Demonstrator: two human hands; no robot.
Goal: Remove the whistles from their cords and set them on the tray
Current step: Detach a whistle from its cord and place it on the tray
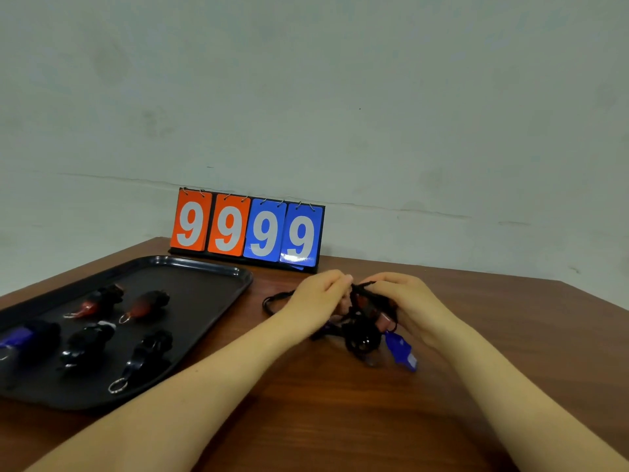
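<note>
A tangle of black cords [357, 327] with whistles lies on the table right of the tray. My left hand [316, 301] and my right hand [405, 301] meet over it, fingers curled, pinching a black cord between them. A red whistle [366, 306] shows between my hands, partly hidden. A black whistle [362, 342] and a blue whistle [401, 349] lie below my right hand. The black tray [218, 277] at the left holds two red whistles [93, 304], a blue one [20, 337] and two black ones [88, 345], each with a metal ring.
A flip scoreboard [248, 229] reading 9999, two orange cards and two blue, stands at the back of the brown wooden table [340, 420] against a pale wall. A loop of black cord [274, 301] trails left of my left hand.
</note>
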